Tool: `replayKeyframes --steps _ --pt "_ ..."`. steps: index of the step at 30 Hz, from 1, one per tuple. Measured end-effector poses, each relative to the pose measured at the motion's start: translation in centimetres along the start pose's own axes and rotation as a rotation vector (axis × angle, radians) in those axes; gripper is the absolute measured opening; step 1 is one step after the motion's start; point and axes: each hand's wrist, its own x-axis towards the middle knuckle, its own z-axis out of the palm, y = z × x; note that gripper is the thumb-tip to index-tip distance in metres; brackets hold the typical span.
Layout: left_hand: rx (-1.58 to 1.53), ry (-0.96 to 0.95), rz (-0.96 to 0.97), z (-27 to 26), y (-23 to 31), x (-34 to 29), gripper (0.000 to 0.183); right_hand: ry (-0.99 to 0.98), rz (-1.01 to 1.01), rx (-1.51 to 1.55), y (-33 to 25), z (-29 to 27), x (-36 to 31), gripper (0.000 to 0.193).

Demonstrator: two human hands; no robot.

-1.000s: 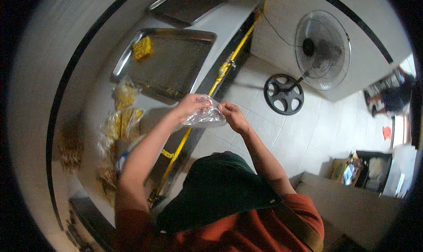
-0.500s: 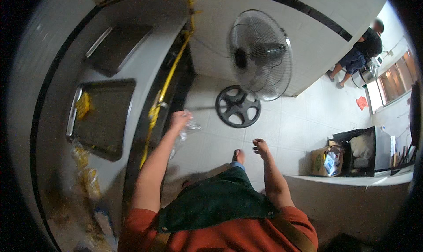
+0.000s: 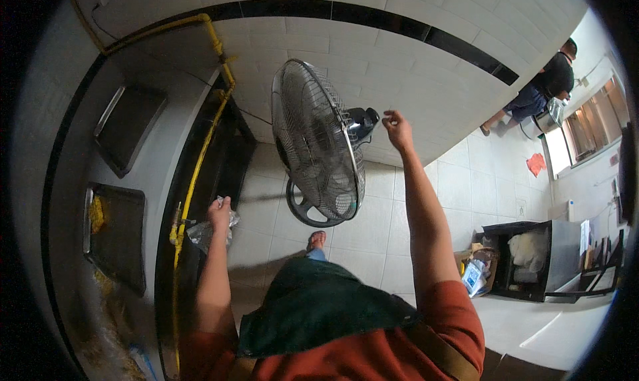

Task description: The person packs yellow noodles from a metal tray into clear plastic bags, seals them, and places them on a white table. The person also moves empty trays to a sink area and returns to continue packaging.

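Note:
A crumpled clear plastic bag [image 3: 200, 236] hangs from my left hand [image 3: 219, 212], whose fingers are closed on it. That hand is beside the dark counter front and its yellow pipe [image 3: 208, 138]. My right hand [image 3: 399, 132] reaches forward, level with the black motor housing [image 3: 361, 122] behind the fan's wire cage [image 3: 313, 148]. A small gap seems to lie between fingertips and housing. The right fingers are loosely bent and apart, with nothing visible in them. Below the cage, the fan's round black base [image 3: 303, 211] stands on the tiled floor, partly hidden.
Two metal trays lie on the left counter; the nearer tray [image 3: 136, 248] has yellow food [image 3: 98, 214] at its edge. A black open box [image 3: 529, 261] stands on the right white counter. Another person [image 3: 556, 74] is at the far right, near a red cloth [image 3: 535, 164].
My right hand has moved up and forward, close to the fan's motor. The view has swung and I have stepped nearer the fan. The plastic bag remains in my left hand.

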Motion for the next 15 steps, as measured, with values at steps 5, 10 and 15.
replayKeyframes --steps 5,10,15 --pt "-0.433 -0.071 -0.017 3.9 1.1 2.0 0.028 -0.16 0.121 -0.005 10.6 0.4 7.4 0.03" --pt "-0.625 0.027 -0.294 5.0 4.5 -0.3 0.023 -0.482 -0.005 -0.164 8.9 2.5 9.0 0.031" --pt "-0.72 0.206 -0.257 4.9 3.7 -5.9 0.024 -0.917 0.193 0.405 12.1 3.5 12.8 0.024"
